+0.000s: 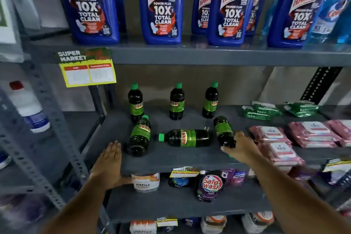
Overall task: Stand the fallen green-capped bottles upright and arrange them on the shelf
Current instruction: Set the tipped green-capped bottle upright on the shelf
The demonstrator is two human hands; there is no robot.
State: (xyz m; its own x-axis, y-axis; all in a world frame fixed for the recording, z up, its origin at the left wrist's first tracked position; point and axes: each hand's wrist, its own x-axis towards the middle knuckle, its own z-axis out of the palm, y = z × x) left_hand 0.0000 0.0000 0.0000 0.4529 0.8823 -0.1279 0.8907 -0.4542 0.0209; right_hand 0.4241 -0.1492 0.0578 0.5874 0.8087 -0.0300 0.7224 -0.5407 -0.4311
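Three dark, green-capped bottles stand upright at the back of the grey middle shelf (171, 159): left (135, 102), middle (177, 101), right (210, 100). Three more lie fallen in front. The left one (140, 136) points its cap away from me. The middle one (185, 137) lies crosswise with its cap to the left. The right one (223, 131) has its neck toward me, under my right hand (240, 148), whose fingers curl over it. My left hand (110, 163) is flat and open at the shelf's front left, just short of the left fallen bottle.
Blue Harpic bottles (161, 5) line the shelf above, with a yellow price tag (87, 67) hanging from its edge. Pink packets (275, 138) and green packets (264, 110) crowd the shelf's right side. Pouches and jars (210, 184) fill the shelf below. A white bottle (28, 106) stands far left.
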